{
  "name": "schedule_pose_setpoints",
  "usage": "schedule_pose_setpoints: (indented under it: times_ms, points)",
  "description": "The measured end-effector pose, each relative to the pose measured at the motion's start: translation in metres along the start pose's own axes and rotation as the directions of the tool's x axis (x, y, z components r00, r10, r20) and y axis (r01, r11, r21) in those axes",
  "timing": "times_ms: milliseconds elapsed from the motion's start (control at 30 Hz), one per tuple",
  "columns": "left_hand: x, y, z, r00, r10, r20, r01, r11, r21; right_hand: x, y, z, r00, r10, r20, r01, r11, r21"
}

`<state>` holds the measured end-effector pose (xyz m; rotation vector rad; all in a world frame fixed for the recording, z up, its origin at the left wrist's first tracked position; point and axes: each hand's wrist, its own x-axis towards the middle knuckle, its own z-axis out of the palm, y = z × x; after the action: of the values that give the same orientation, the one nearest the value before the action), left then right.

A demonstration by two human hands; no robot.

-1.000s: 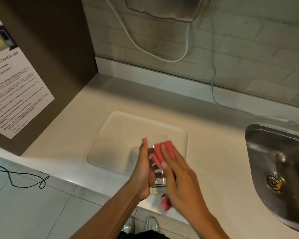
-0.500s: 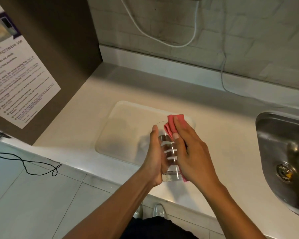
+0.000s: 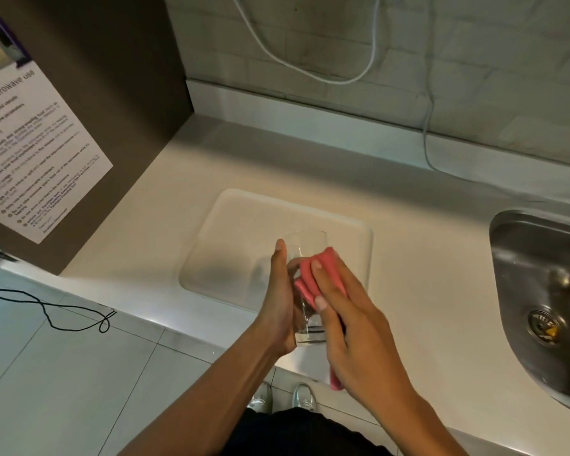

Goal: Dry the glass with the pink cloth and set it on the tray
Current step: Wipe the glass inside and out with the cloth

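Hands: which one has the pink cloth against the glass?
The right hand: it holds the pink cloth against the glass. The left hand grips the glass bare, with no cloth.

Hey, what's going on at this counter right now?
A person is drying a clear glass. Their left hand grips it above the front edge of the counter, while the right hand holds the pink cloth against its side. The glass is not yet on the tray, which lies on the counter left of the sink.
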<state>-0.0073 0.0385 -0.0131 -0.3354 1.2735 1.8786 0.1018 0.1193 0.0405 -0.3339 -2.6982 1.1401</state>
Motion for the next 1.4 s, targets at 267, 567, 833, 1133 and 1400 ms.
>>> schedule_pose_setpoints:
  times_ms: [267,567,833,1133,1400]
  points:
    - [-0.001,-0.005,0.001,1.000,-0.021,0.019,0.020,1.000,0.011,0.023,0.004,-0.003,0.993,0.087,-0.084,-0.084,0.996,0.043]
    - [0.007,-0.002,0.004,0.999,-0.034,0.015,0.034,0.999,0.023,0.029,0.009,-0.008,0.991,0.129,-0.048,-0.127,0.991,0.028]
    - [0.010,0.008,-0.006,0.999,0.027,-0.043,-0.024,0.997,0.076,0.003,0.008,0.002,1.000,0.025,0.014,-0.025,1.000,-0.002]
    - [0.009,0.003,0.001,0.998,0.019,-0.053,-0.018,1.000,0.016,0.011,-0.002,0.008,0.998,-0.048,-0.035,0.043,0.991,-0.128]
    - [0.006,-0.012,0.015,0.999,-0.007,-0.032,0.007,1.000,0.002,0.041,0.005,-0.010,0.995,0.048,-0.084,-0.055,0.995,-0.078]
